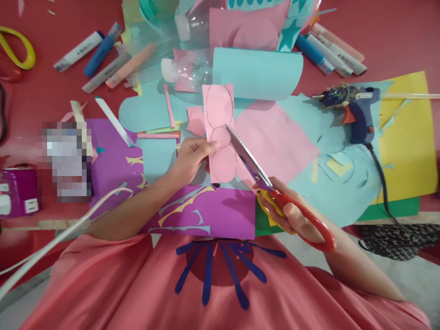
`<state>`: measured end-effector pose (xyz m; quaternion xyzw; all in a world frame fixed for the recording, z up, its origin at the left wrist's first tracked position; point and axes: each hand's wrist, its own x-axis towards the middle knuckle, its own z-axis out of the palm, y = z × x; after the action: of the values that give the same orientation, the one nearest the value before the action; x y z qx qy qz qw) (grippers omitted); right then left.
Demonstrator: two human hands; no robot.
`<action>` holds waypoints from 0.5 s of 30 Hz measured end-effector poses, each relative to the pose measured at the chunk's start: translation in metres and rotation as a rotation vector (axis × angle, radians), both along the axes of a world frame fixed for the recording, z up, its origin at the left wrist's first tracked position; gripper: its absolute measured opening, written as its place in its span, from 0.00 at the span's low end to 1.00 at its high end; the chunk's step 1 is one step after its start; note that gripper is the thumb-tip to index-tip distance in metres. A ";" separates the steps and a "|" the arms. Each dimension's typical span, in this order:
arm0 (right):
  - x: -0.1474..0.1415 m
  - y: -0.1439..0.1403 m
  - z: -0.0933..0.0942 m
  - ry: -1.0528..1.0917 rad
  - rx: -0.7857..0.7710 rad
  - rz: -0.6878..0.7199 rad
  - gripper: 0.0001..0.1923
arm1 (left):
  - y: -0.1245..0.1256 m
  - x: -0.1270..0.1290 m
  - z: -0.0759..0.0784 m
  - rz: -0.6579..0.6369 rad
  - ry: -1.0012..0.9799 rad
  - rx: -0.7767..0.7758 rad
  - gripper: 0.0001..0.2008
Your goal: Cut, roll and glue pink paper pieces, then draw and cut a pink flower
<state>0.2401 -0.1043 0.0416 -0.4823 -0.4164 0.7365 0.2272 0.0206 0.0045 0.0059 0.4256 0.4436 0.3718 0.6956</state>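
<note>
Mid-cut on the pink paper [220, 137]: left hand [192, 158] pinching its left edge between thumb and fingers, holding it upright above the purple sheet [206, 215]. Right hand [288, 213] closed through the red and yellow loops of the scissors [256, 172], blades parted a little (tips at the small middle circle of the pencilled outline). Probably next: turning the paper to follow the curve. Glue gun [354, 107] well off to the right.

A craft table, likely at home or in a classroom. Coloured paper sheets [275, 142] cover the red tabletop [51, 96]. Markers [103, 55], a glue gun [354, 107] and offcuts lie about.
</note>
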 end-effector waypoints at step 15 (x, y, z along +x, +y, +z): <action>0.013 -0.008 -0.004 -0.109 -0.057 -0.007 0.39 | 0.001 -0.002 0.008 -0.052 0.028 0.028 0.28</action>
<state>0.2535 -0.1122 0.0381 -0.5296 -0.4054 0.7197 0.1930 0.0184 0.0058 0.0144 0.4517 0.4368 0.3538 0.6928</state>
